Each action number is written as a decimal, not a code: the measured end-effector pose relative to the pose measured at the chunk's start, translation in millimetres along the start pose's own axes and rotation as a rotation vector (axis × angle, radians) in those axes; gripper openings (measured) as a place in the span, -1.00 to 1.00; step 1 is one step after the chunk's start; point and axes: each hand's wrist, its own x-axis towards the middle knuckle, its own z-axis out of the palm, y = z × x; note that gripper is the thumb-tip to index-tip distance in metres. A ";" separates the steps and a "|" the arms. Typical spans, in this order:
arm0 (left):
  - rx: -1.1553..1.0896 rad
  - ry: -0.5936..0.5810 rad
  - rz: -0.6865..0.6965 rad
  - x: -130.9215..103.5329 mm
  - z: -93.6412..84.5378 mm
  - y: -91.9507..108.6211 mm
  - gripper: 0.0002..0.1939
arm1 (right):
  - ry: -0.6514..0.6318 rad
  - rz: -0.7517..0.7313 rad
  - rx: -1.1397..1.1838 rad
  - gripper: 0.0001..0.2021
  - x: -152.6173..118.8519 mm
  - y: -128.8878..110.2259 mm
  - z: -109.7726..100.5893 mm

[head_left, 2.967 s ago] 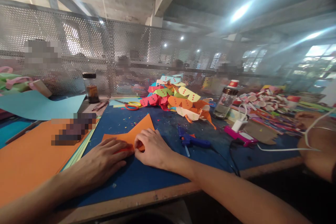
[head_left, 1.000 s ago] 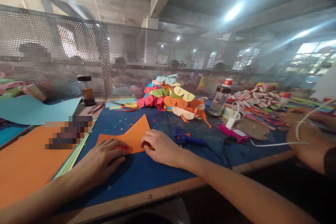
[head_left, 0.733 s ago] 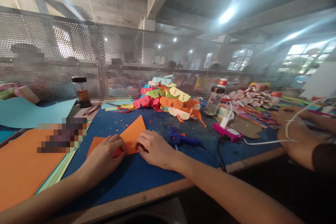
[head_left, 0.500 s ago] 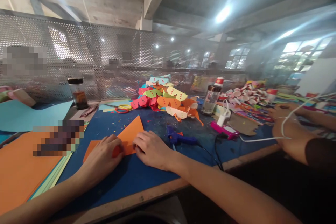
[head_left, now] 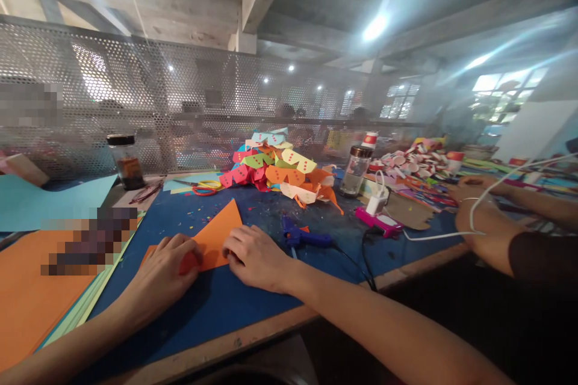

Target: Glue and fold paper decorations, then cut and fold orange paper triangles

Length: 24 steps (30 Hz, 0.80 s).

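Note:
A folded sheet of orange paper (head_left: 220, 233) lies on the blue table top in front of me, one pointed corner aimed away. My left hand (head_left: 174, 260) presses down on its left part, fingers curled over the paper and covering much of that side. At the paper's right edge, my right hand (head_left: 257, 258) has its fingers bent in and gripping the edge; the fingertips are partly hidden. Just right of that hand rests a blue glue gun (head_left: 307, 236). Beyond the paper is a heap of folded, colourful paper pieces with red dots (head_left: 275, 165).
Stacked coloured sheets (head_left: 67, 289) lie at left, near a dark-lidded jar (head_left: 126, 162) and yellow-handled scissors (head_left: 205, 187). On the right are a glass jar (head_left: 356, 171), a pink power strip (head_left: 379, 222) with cords, and a co-worker's arm (head_left: 483, 222). A perforated screen (head_left: 203, 84) stands behind.
The whole view has shifted slightly, so things appear farther left. My left hand sits marginally farther from my right hand. Both hands stay on the orange paper.

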 end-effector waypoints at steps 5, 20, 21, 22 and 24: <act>0.000 0.004 -0.018 -4.3 -3.3 -3.4 -0.81 | 0.012 -0.006 0.003 -0.92 0.1 1.4 1.2; 0.019 0.035 -0.087 -14.6 -3.7 -20.5 -0.80 | 0.051 -0.016 0.030 -0.91 -1.5 3.2 4.8; 0.025 0.043 -0.084 -15.4 -3.5 -22.1 -0.80 | 0.051 -0.014 0.030 -0.91 -1.6 3.0 4.7; 0.028 0.053 -0.080 -16.1 -3.6 -23.5 -0.80 | 0.049 -0.013 0.029 -0.91 -1.6 2.9 4.6; 0.025 0.069 -0.069 -17.5 -4.4 -25.7 -0.80 | 0.045 -0.010 0.023 -0.91 -1.5 2.7 4.3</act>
